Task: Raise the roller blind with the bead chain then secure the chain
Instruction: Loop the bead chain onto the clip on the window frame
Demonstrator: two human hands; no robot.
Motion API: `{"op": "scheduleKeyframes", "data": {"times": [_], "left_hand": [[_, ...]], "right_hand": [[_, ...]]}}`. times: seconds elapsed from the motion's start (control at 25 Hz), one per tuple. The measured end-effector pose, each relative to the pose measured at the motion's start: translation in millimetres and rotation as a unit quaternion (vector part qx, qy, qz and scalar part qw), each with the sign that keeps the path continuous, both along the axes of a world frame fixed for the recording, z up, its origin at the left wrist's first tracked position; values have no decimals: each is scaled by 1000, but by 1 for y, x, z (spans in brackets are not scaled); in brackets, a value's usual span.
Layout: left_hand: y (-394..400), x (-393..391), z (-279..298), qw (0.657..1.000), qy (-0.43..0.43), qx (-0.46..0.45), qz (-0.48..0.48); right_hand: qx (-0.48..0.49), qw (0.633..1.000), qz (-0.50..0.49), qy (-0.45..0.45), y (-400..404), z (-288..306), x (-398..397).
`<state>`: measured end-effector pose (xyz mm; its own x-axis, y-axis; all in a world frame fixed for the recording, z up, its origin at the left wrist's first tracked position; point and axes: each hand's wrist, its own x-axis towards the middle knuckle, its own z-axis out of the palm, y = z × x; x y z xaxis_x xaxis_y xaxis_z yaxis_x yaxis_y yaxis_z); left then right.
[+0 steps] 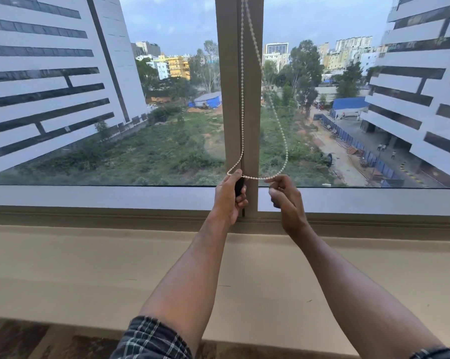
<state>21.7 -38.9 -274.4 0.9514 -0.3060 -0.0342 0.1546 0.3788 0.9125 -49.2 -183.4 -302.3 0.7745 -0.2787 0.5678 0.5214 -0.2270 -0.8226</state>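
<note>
A white bead chain [242,104] hangs down in front of the window's central mullion [229,99] and loops out to the right over the glass. The roller blind itself is out of view above the frame. My left hand [229,198] is closed around a small black holder [239,186] on the mullion near the sill, with the chain's lower bend running over its top. My right hand [287,200] pinches the bottom of the loop just right of the mullion. The chain runs slack between the two hands.
A wide beige sill [89,275] lies between me and the window. The lower window frame [89,216] runs across at hand height. Tall white buildings, trees and a road show through the glass.
</note>
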Motion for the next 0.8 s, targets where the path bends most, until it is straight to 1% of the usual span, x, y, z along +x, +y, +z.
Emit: {"op": "scheduleKeyframes", "data": {"times": [0.04,0.12,0.24,0.32,0.44,0.56,0.68,0.8], "left_hand": [[0,0,0,1000,1,-2,9],[0,1,0,1000,3,-4,25],[-1,3,0,999,7,-4,43],[-1,3,-1,999,4,-7,41],[0,1,-3,1000,-7,-8,24],[1,-3,-2,999,-33,0,4],[3,-6,0,999,-47,7,-5],[4,-9,3,999,-51,18,-6]], "right_hand": [[-13,1000,10,-5,1,-6,-3],[-69,998,1,-11,2,-12,-8],[-130,991,-25,-32,11,-6,-11],[-134,989,-22,-59,18,5,-11],[-105,992,-23,-73,23,29,-8],[-99,990,-69,-72,24,56,-4],[-126,985,-107,-40,22,82,5],[-169,981,-88,45,11,97,15]]}}
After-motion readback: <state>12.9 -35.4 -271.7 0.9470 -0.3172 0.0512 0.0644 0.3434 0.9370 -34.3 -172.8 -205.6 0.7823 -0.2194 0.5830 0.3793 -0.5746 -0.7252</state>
